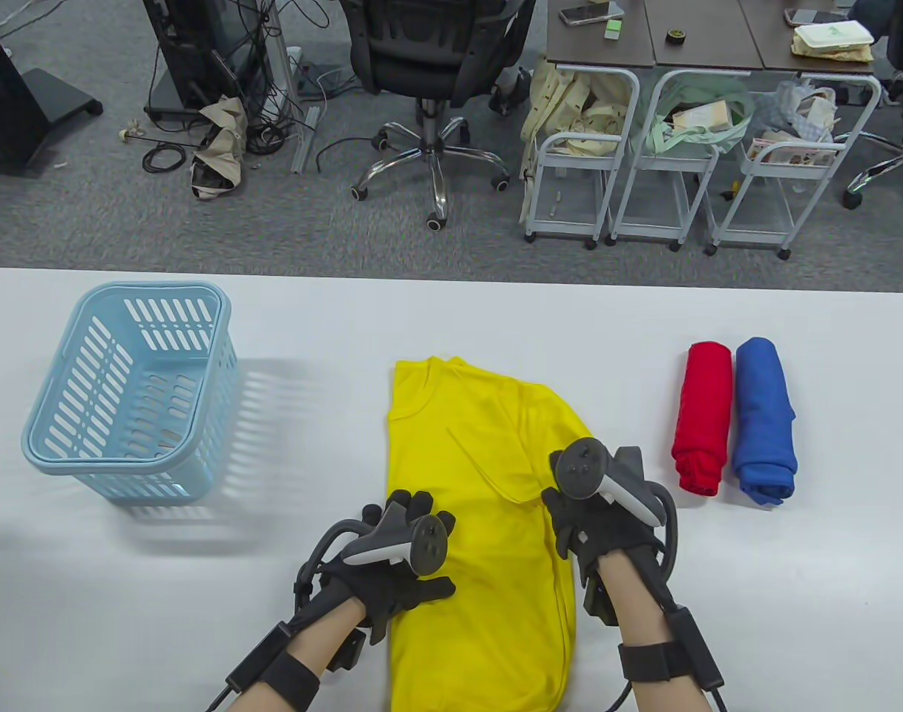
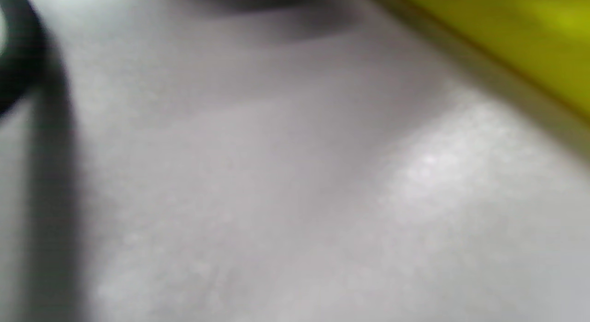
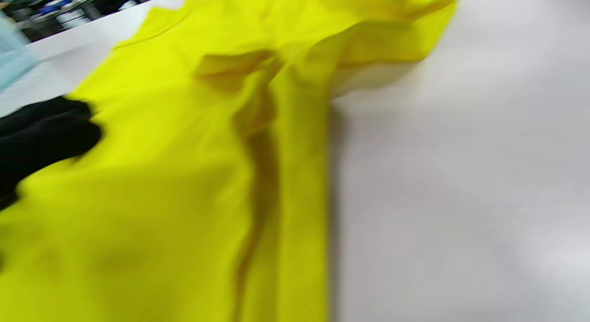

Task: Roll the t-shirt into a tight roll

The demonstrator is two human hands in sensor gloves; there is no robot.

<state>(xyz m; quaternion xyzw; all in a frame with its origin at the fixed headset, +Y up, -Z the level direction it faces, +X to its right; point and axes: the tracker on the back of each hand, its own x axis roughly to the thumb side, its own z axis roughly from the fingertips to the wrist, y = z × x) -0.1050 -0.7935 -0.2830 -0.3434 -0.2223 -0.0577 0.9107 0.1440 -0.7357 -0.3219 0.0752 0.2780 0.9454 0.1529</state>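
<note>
Folding step: yellow t-shirt flat on tabletop, no roll yet. Left hand flat at 8 o'clock edge, holds nothing. Right hand at 4 o'clock edge, grip hidden, cannot tell. Next, probably: roll tight from one end.

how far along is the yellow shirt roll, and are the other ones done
Done: the red roll and blue roll lie side by side on the table. In hand: the yellow t-shirt is folded into a long strip, with the left hand and right hand on it. Left: no rolling has started.
</note>
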